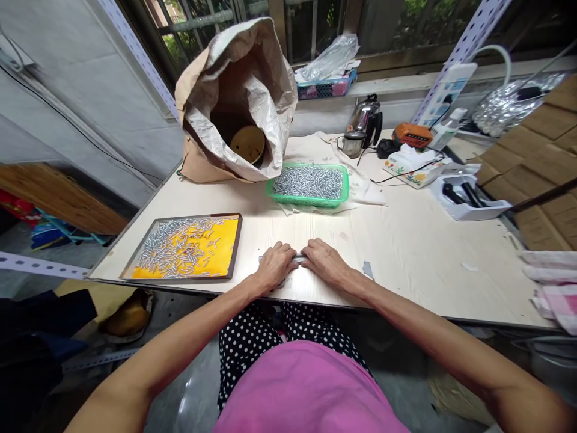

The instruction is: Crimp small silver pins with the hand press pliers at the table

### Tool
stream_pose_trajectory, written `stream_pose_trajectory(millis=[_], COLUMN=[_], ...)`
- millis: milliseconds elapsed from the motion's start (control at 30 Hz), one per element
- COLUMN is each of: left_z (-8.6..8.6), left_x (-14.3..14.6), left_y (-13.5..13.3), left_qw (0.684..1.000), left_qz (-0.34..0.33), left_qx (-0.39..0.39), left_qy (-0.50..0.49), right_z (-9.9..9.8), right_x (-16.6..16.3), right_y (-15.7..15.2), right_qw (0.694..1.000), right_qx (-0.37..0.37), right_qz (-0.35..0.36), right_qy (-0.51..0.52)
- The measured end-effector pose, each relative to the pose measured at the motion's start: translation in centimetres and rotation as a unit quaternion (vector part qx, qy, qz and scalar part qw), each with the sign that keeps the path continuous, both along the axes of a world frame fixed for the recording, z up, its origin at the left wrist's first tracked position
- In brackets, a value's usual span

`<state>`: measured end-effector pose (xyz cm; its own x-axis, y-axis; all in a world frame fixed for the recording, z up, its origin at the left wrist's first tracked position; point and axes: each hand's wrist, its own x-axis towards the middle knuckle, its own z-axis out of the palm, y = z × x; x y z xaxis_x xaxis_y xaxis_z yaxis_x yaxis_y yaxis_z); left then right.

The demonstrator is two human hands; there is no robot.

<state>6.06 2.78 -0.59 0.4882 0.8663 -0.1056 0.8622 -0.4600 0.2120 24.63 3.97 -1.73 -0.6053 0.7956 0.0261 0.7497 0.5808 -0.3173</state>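
Note:
Close together at the table's front edge, my left hand (274, 267) and my right hand (325, 260) have their fingers curled around a small grey metal piece (299, 258). Only its middle shows between my fingertips, so its exact kind is hidden. To the left lies a shallow tray (237, 243) with a yellow bottom, holding many loose small metal pins (169, 249). A green plastic basket (306, 200) beyond my hands is heaped with similar silvery pins (311, 180).
A large woven sack (193, 150) stands open at the back left of the table (419, 258). Toward the back right are a steel kettle (365, 117), a metal cup (352, 144), an orange device (412, 135), a tissue box (412, 171) and a white holder (473, 207). Cardboard (536, 156) leans at right.

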Motion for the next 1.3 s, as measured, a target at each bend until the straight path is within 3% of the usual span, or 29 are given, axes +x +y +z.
stream_pose_trajectory(millis=[167, 333, 533, 700, 800, 933, 1033, 1133, 1300], left_z=[-1.8, -3.5, -3.4, -2.9, -1.8, 0.6, 1.9, 1.9, 1.1], left_x=[0.4, 1.6, 1.7, 1.3, -1.0, -8.5, -14.5, -17.6, -18.0], left_y=[-3.7, -7.5, -7.7, -8.2, -7.8, -4.9, -2.4, -0.4, 2.0], left_qw=[0.996, 0.992, 0.989, 0.987, 0.981, 0.957, 0.931, 0.937, 0.959], left_qz=[0.043, -0.031, -0.029, -0.033, -0.008, 0.189, 0.312, 0.314, 0.229], left_qx=[0.077, 0.089, 0.051, 0.052, 0.104, 0.186, 0.186, 0.146, 0.091], left_qy=[-0.028, -0.085, -0.133, -0.149, -0.165, -0.115, -0.023, 0.046, 0.139], right_z=[-0.5, -0.3, 0.6, -0.4, -1.2, -1.6, -1.6, -1.8, -1.9], right_x=[1.6, -0.2, -3.4, -3.4, -3.3, -3.3, -3.5, -3.6, -3.8], right_y=[3.0, 4.6, 6.2, 6.1, 5.4, 4.9, 4.8, 4.7, 4.5], right_qw=[0.996, 0.999, 0.997, 0.996, 0.995, 0.995, 0.997, 0.998, 0.997], right_qx=[-0.021, -0.006, 0.038, 0.064, 0.081, 0.076, 0.059, 0.051, 0.067], right_qz=[0.085, 0.043, 0.048, 0.047, 0.049, 0.06, 0.054, 0.034, 0.022], right_qy=[0.029, 0.002, -0.047, -0.033, -0.026, -0.002, 0.019, 0.024, 0.004])
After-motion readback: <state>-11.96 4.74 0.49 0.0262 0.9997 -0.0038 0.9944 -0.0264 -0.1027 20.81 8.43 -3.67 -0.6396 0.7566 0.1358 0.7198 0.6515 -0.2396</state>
